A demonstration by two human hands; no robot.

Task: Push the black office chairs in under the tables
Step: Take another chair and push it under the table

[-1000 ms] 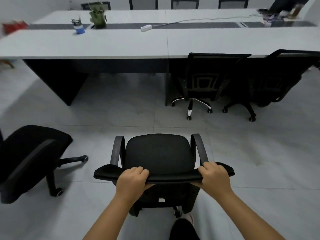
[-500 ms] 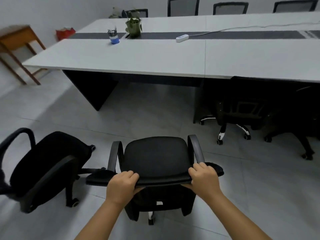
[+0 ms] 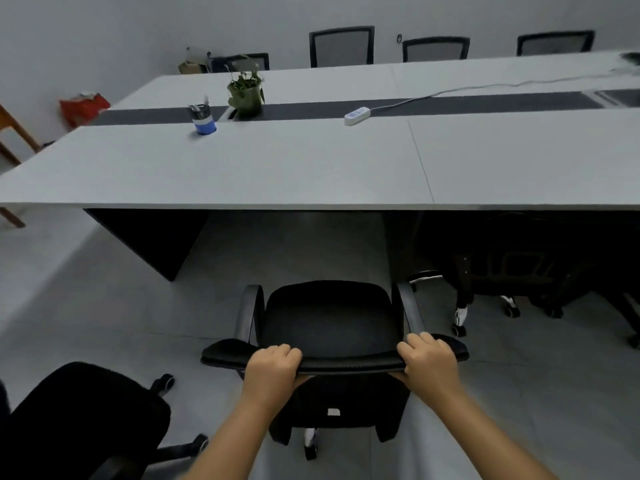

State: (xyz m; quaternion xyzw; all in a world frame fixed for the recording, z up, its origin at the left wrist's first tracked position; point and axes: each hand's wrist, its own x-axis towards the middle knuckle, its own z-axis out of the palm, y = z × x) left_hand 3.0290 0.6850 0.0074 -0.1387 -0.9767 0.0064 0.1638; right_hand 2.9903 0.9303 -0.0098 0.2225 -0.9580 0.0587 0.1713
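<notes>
A black office chair with armrests stands in front of me, its seat facing the long grey table. My left hand grips the top edge of its backrest left of centre. My right hand grips the same edge near the right end. The seat's front lies just short of the table's near edge, in front of the open gap under it. A second black chair stands loose at lower left. Two more black chairs sit tucked under the table on the right.
The table's black panel leg bounds the gap on the left. On the tabletop stand a blue pen cup, a potted plant and a white power strip. Several chairs line the far side. A wooden stand is at far left.
I have rolled the held chair forward toward the table, which now looms much closer. The loose chair has slid toward the lower left corner of view. Both hands keep their grip.
</notes>
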